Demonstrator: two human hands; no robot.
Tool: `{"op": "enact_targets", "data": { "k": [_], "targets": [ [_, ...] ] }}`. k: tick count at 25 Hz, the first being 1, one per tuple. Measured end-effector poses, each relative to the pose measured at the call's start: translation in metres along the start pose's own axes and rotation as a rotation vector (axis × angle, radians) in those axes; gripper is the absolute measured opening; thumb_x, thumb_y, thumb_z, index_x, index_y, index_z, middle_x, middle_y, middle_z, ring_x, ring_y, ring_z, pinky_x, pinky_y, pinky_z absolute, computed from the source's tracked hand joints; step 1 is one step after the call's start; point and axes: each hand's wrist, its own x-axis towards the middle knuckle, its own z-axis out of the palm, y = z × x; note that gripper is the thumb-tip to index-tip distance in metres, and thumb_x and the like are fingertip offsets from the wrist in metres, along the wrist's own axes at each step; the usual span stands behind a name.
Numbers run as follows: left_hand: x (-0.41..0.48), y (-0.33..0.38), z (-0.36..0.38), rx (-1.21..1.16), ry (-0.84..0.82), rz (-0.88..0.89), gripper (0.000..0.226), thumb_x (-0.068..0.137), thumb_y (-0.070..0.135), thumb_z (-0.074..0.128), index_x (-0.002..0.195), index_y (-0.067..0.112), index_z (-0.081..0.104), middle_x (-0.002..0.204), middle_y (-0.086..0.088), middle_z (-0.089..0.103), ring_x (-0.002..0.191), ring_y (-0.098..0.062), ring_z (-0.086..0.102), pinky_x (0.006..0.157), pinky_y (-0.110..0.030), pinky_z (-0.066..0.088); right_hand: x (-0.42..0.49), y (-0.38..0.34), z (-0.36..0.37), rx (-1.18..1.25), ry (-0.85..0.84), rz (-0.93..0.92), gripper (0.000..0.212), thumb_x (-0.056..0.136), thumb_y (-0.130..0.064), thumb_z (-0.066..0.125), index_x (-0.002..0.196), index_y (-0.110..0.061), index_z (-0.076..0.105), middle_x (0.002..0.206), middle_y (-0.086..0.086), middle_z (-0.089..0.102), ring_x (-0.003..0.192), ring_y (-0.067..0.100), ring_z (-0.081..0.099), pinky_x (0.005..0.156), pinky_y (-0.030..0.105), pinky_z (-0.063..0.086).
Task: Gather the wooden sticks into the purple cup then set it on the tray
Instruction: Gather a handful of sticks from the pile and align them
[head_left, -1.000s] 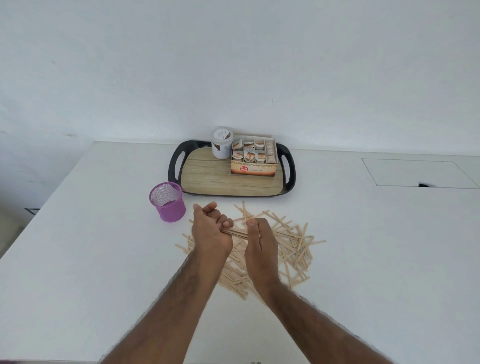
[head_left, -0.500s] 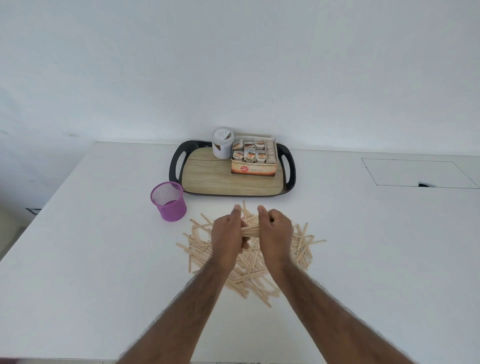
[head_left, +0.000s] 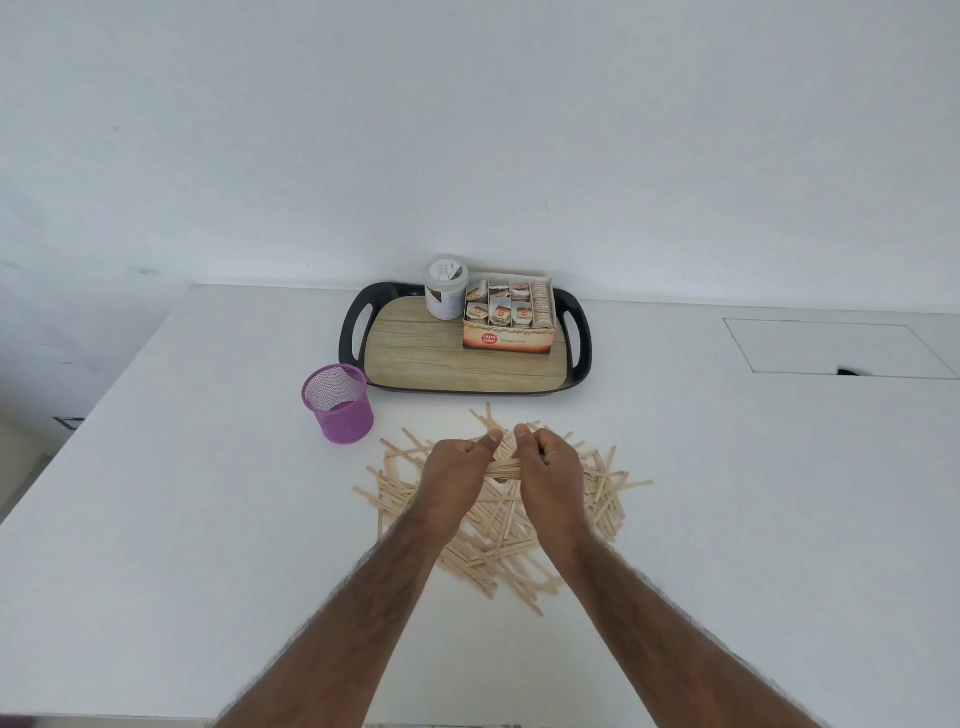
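A loose pile of wooden sticks (head_left: 498, 530) lies on the white table in front of me. My left hand (head_left: 457, 473) and my right hand (head_left: 553, 467) sit side by side above the pile, both closed on one small bundle of sticks (head_left: 504, 470) held level between them. The purple mesh cup (head_left: 338, 402) stands upright and looks empty, to the left of the pile and apart from my hands. Behind the pile lies the black-rimmed tray (head_left: 452, 364) with a wood-look floor.
On the tray's far side stand a white jar (head_left: 445, 286) and an open box of tea sachets (head_left: 510, 319). A wall runs behind the table. A rectangular hatch (head_left: 836, 345) is set into the table at the far right.
My hands shifted right from the pile's left part to its middle. The right hand, flat on the sticks before, has closed, and both now grip one bundle.
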Motion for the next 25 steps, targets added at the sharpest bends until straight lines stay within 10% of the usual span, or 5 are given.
{"op": "enact_targets", "data": {
  "k": [5,12,19,25],
  "targets": [
    [0.005,-0.005,-0.011,-0.038,0.131,-0.003,0.058,0.098,0.045,0.063,0.044,0.024,0.061,0.043,0.008,0.036,0.037,-0.009,0.028,0.041,-0.022,0.023,0.004,-0.002,-0.019,0.319,-0.317,0.119,0.013,0.095,-0.011,0.071,0.092,0.0,0.077,0.074,0.016,0.069,0.063,0.022,0.064,0.055,0.026,0.054],
    [0.007,-0.006,-0.017,-0.134,-0.002,-0.003,0.045,0.101,0.043,0.06,0.068,0.013,0.066,0.047,0.006,0.036,0.039,-0.009,0.029,0.039,-0.022,0.024,0.011,-0.008,-0.029,0.373,-0.348,0.165,0.006,0.088,0.002,0.074,0.093,0.005,0.077,0.091,0.028,0.073,0.074,0.028,0.072,0.075,0.03,0.062],
    [0.005,-0.006,-0.004,-0.032,0.109,0.144,0.052,0.099,0.046,0.061,0.071,0.002,0.064,0.046,0.007,0.037,0.04,-0.009,0.03,0.038,-0.021,0.026,-0.001,-0.017,-0.009,-0.016,-0.222,0.145,0.027,0.106,-0.03,0.048,0.09,-0.013,0.063,0.069,0.006,0.057,0.048,0.014,0.051,0.041,0.024,0.042],
    [0.007,-0.026,-0.017,0.016,0.203,0.208,0.056,0.099,0.043,0.063,0.066,-0.002,0.058,0.047,0.009,0.037,0.042,-0.008,0.031,0.04,-0.02,0.026,0.007,-0.012,-0.023,0.22,-0.316,0.236,0.013,0.098,-0.008,0.065,0.095,0.002,0.073,0.072,0.012,0.066,0.057,0.018,0.063,0.052,0.027,0.055]
  ]
}}
